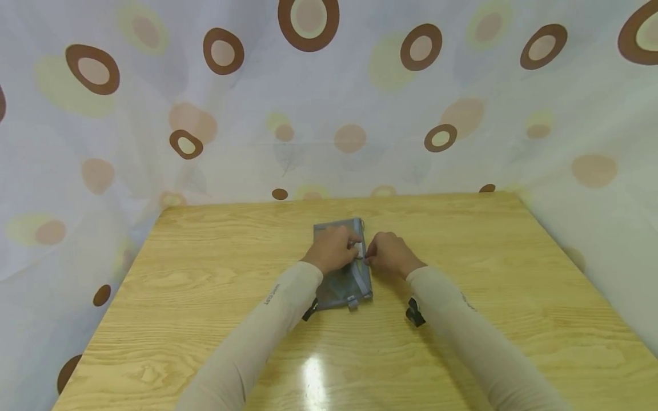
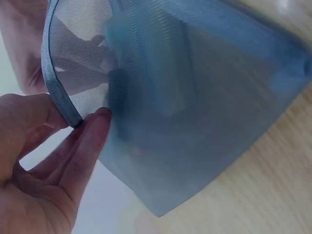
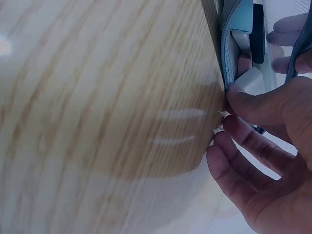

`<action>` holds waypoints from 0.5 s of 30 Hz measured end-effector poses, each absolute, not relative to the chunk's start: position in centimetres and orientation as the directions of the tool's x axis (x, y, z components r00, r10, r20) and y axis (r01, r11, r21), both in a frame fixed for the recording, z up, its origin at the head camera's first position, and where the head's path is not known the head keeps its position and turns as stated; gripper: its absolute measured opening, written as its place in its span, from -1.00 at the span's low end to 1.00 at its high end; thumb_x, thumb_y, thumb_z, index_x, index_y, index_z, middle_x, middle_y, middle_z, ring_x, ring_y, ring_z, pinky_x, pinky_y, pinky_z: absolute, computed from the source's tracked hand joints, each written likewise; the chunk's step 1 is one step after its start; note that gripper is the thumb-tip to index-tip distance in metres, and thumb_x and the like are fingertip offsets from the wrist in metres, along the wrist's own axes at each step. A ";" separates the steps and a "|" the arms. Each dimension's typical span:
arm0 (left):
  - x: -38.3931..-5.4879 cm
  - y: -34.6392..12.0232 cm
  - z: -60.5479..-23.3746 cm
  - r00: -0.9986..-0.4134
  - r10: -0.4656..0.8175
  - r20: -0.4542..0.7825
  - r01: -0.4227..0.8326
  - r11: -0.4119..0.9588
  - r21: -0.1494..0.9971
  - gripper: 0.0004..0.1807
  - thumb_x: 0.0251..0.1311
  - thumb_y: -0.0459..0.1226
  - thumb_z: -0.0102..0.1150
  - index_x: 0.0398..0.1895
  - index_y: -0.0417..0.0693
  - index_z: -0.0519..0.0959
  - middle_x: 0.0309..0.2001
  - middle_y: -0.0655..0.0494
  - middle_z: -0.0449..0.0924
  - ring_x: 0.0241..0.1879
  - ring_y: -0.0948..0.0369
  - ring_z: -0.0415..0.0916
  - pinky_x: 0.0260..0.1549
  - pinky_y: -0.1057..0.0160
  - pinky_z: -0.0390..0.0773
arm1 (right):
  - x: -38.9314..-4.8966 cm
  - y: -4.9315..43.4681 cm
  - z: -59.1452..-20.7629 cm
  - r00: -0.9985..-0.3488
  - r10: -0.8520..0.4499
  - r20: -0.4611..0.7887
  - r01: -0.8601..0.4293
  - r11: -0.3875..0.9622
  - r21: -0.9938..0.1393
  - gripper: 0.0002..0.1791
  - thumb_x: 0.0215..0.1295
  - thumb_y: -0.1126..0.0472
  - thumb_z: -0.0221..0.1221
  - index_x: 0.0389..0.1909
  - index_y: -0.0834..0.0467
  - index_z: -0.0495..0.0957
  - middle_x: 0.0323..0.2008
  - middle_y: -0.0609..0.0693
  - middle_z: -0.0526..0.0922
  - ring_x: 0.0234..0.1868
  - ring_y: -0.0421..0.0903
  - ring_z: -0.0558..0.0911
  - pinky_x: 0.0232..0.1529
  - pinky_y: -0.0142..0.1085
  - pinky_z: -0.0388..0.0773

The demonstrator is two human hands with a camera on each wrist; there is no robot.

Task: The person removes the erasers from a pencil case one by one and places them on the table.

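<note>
A grey-blue mesh zipper pouch [image 1: 336, 290] lies on the table, its zipped side towards the right. My left hand [image 1: 333, 249] reaches over it and pinches one edge of the opening between thumb and fingers, lifting the mesh [image 2: 80, 44] up. At the facing edge, my right hand [image 1: 392, 254] pinches the zipper side [image 3: 224, 53] with thumb and forefinger. The mouth gapes between both hands. Inside, the right wrist view shows a teal item [image 3: 242, 19], a dark strip [image 3: 257, 39] and a white piece [image 3: 249, 81]; the mesh blurs them in the left wrist view.
The wooden table [image 1: 216, 297] has a light, glossy grain. A white curtain with brown and yellow circles [image 1: 329, 85] hangs behind it and along both sides. A small fabric tab [image 1: 352, 302] sticks out from the pouch's near end.
</note>
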State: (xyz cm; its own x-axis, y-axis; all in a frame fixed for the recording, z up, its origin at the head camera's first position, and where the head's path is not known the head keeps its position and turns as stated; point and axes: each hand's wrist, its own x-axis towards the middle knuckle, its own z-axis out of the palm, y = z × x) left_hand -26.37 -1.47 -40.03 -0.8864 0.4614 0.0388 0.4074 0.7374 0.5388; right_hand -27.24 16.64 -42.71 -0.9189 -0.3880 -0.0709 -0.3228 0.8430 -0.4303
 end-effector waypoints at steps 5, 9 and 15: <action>-26.2 -1.3 -39.9 -0.896 0.438 0.071 0.413 0.765 0.494 -0.72 0.33 -0.32 0.21 0.04 -0.16 0.73 -0.04 0.01 0.75 -0.41 0.30 0.61 -0.34 0.38 0.65 | -27.1 16.6 -42.6 -0.923 -0.380 -0.066 -0.319 0.848 -0.424 -0.92 0.24 0.32 0.36 -0.34 0.23 0.81 -0.30 0.05 0.80 -0.13 0.10 0.74 -0.02 0.05 0.68; -26.1 -1.2 -40.2 -0.907 0.400 0.130 0.411 0.778 0.475 -0.74 0.24 -0.25 0.33 -0.06 -0.18 0.76 -0.04 -0.03 0.75 -0.35 0.22 0.69 -0.27 0.29 0.71 | -26.9 16.4 -42.4 -0.925 -0.373 -0.076 -0.312 0.856 -0.413 -0.92 0.25 0.32 0.36 -0.34 0.23 0.81 -0.30 0.05 0.80 -0.15 0.08 0.75 -0.04 0.03 0.69; -26.0 -1.2 -40.0 -0.913 0.380 0.151 0.402 0.767 0.500 -0.73 0.14 -0.25 0.45 -0.12 -0.19 0.77 -0.11 -0.02 0.76 -0.38 0.20 0.67 -0.36 0.32 0.68 | -26.9 16.2 -42.3 -0.928 -0.364 -0.083 -0.305 0.867 -0.394 -0.91 0.25 0.30 0.37 -0.33 0.24 0.81 -0.29 0.07 0.80 -0.15 0.09 0.75 -0.04 0.03 0.69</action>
State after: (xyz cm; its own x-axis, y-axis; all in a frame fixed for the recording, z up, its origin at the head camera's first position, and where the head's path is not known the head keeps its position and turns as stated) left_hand -25.96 -1.19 -39.99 -0.9126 0.3799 0.1510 0.4020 0.7669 0.5003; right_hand -26.87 16.25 -42.26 -0.9275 -0.3643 -0.0833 -0.3051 0.8670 -0.3940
